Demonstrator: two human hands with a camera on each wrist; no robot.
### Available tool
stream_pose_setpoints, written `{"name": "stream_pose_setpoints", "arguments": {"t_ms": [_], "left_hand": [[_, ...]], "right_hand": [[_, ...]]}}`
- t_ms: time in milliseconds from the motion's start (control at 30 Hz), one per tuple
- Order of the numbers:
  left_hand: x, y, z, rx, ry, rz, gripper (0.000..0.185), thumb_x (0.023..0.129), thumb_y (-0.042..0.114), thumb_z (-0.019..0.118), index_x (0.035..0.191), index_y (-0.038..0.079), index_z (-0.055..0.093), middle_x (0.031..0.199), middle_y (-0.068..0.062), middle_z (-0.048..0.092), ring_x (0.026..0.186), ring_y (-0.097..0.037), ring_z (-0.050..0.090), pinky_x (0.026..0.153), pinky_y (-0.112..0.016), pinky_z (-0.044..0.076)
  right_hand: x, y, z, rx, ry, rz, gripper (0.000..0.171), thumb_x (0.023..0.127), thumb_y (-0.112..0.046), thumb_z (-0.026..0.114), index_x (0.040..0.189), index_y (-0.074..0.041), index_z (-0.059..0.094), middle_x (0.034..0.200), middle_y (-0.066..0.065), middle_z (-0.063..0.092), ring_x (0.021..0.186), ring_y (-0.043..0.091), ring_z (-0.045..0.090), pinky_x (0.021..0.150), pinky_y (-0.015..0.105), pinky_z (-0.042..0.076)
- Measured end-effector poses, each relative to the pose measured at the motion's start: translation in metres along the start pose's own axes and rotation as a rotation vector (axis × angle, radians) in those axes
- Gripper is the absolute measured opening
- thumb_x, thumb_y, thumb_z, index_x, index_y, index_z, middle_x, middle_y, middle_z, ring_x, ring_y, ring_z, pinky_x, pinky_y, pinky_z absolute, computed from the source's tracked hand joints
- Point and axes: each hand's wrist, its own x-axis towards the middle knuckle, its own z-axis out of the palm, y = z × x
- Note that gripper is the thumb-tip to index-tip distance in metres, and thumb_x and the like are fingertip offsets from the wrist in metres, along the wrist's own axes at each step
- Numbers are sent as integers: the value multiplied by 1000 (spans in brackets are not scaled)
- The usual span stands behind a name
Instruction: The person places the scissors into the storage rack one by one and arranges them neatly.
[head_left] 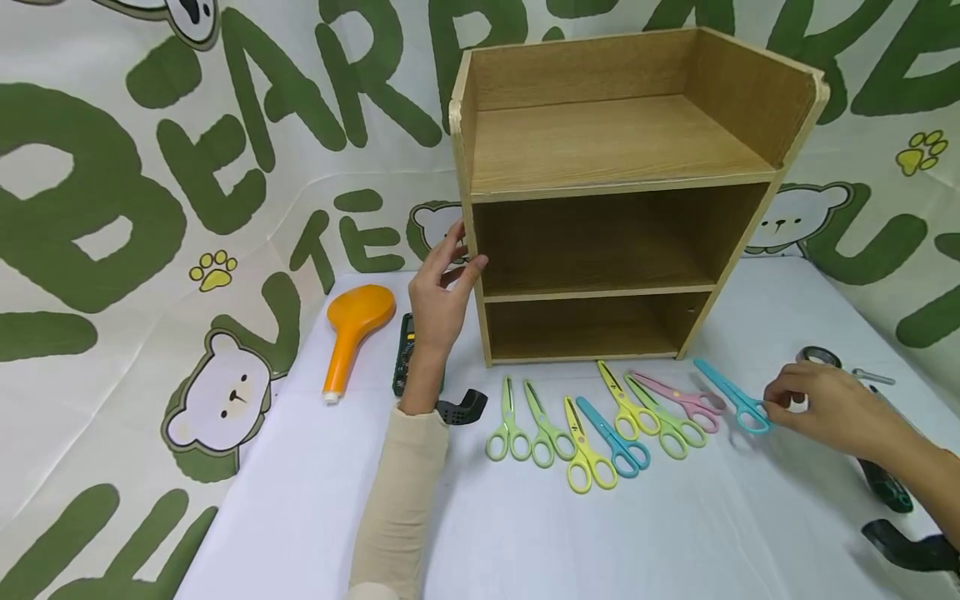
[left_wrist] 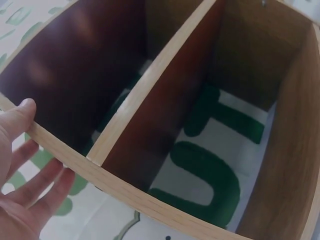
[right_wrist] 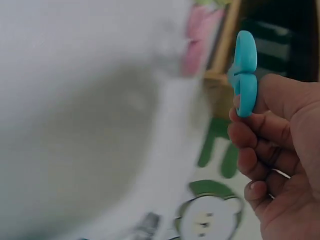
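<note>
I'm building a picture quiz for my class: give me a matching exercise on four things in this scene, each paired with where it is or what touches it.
Things:
1. wooden shelf
2. blue scissors
3. orange shower head
4. pink scissors

Places:
A. lying left of the left hand
B. pinched by the right hand
C. left hand on its side panel
D. lying in the row, untouched

Pairs: 1-C, 2-B, 3-A, 4-D

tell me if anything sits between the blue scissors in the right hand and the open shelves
Nothing visible does. The right hand pinches the blue scissors just right of the wooden shelf; its open fronts are unblocked.
</note>
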Motion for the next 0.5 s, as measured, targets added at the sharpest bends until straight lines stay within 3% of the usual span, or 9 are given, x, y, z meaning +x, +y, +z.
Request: {"name": "stream_pose_setpoints", "arguments": {"t_ms": [233,500], "left_hand": [[0,2,1,9,5,3,51,93,2,70,141,-3,55,132,-19,62,109,-33,64,90,-52,56],[-2,2,1,-14,2,-13,51,93,1,70,141,-3,54,133,-19,61,109,-32,64,90,-52,56]], "right_hand": [[-10,-38,-39,-11,132,-16,28,62,-13,92,74,-21,68,72,-17,52,66,-1,44,51,20,42],[-3,-82,-78,16,250,-160,39,55,-7,91,74,-29,65,76,-21,53,70,-2,47,54,10,39]]}}
